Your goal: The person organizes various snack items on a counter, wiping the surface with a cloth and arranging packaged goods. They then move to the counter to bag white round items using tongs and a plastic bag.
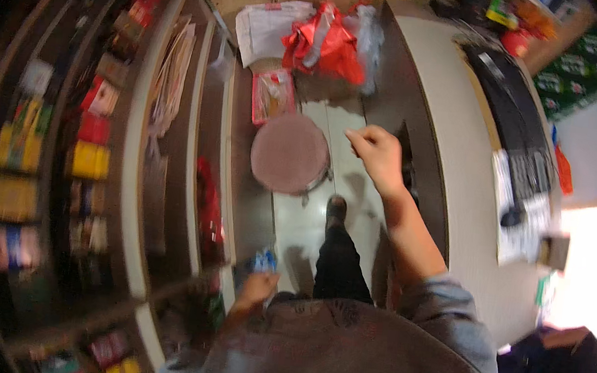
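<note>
My right hand (377, 152) is out in front of me, raised over the tiled floor beside the counter. Its fingers are curled in and nothing shows between them. Low on the left, near the shelving, my left hand (258, 288) hangs with bent fingers. A small blue and white item (265, 260), blurred, shows just past its fingers; whether the hand holds it I cannot tell. Ahead stands a round stool with a brownish-pink seat (291, 153), apart from both hands. One of my feet, in a dark shoe (336, 208), is on the floor.
Shelves (132, 212) with boxed goods line the left. A long counter (441, 98) with a black keyboard (526, 171) and a mouse (513, 217) runs along the right. Red plastic bags (326, 43) hang at the far end, above a pink-edged packet (274, 95).
</note>
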The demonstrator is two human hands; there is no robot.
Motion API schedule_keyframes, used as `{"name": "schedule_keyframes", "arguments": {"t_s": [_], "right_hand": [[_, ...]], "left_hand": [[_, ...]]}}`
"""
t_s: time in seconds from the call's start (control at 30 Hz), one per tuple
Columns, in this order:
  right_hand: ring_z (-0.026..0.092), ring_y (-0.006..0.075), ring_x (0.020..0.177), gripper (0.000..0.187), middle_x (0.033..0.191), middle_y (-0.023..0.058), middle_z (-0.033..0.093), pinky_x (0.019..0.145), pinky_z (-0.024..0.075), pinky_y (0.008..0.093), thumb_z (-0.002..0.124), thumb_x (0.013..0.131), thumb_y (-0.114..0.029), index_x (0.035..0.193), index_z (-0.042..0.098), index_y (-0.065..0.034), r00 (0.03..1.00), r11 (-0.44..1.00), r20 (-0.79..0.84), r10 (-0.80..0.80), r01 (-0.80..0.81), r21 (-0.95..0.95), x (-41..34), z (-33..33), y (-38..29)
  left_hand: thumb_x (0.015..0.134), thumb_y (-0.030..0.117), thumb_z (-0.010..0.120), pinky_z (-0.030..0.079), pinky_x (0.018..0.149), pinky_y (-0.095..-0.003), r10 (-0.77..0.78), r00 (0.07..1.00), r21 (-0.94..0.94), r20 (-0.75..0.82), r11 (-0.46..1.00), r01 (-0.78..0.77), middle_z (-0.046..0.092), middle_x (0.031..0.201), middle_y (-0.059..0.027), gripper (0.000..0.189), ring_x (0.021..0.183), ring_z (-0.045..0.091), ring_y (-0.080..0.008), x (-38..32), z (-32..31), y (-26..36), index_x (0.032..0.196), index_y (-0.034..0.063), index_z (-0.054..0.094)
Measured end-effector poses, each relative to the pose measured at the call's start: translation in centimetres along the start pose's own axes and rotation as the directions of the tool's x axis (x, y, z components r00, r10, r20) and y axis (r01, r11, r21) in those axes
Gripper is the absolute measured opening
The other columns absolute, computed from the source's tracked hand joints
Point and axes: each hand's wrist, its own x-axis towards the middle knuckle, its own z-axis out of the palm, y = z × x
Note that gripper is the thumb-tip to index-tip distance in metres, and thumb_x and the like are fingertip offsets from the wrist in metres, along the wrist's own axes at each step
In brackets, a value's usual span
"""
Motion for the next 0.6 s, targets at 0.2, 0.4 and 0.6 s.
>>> {"name": "schedule_keyframes", "arguments": {"t_s": [0.2, 0.4, 0.6], "right_hand": [[0.064, 0.0188, 0.074, 0.036, 0.079, 0.0132, 0.067, 0.069, 0.0497, 0.0340, 0.062, 0.090, -0.034, 0.092, 0.067, 0.0023, 0.970, 0.948, -0.134, -0.201, 0.159, -0.275, 35.1, 15.4, 17.7], [0.066, 0.0143, 0.074, 0.019, 0.087, 0.0095, 0.070, 0.064, 0.0503, 0.0265, 0.066, 0.086, -0.015, 0.096, 0.065, 0.0010, 0.985, 0.979, -0.167, 0.053, -0.018, 0.203, 40.0, 19.3, 22.2], [0.069, 0.0246, 0.086, 0.033, 0.096, 0.0167, 0.071, 0.075, 0.0528, 0.0360, 0.066, 0.085, -0.021, 0.109, 0.065, 0.0016, 0.910, 0.983, -0.381, -0.165, 0.121, -0.136, 42.1, 20.6, 21.0]], "left_hand": [[0.093, 0.045, 0.053, 0.047, 0.067, -0.0461, -0.269, 0.963, -0.118, 0.006, 0.956, 0.268, 0.063, 0.076, -0.0195, 0.046, 0.073, 0.060, -0.0372, 11.2, 0.5, 4.0, 0.082, 0.0031, 0.067], [0.092, 0.048, 0.051, 0.050, 0.074, -0.0485, -0.347, 0.927, -0.177, 0.146, 0.912, 0.369, 0.066, 0.084, -0.0231, 0.046, 0.084, 0.063, -0.0428, 14.0, 1.6, 6.3, 0.084, 0.0059, 0.069], [0.094, 0.039, 0.051, 0.049, 0.069, -0.0502, -0.102, 0.995, 0.081, -0.017, 0.991, 0.103, 0.064, 0.074, -0.0208, 0.041, 0.075, 0.062, -0.0416, 13.9, -1.0, 4.9, 0.075, 0.0046, 0.063]]}}
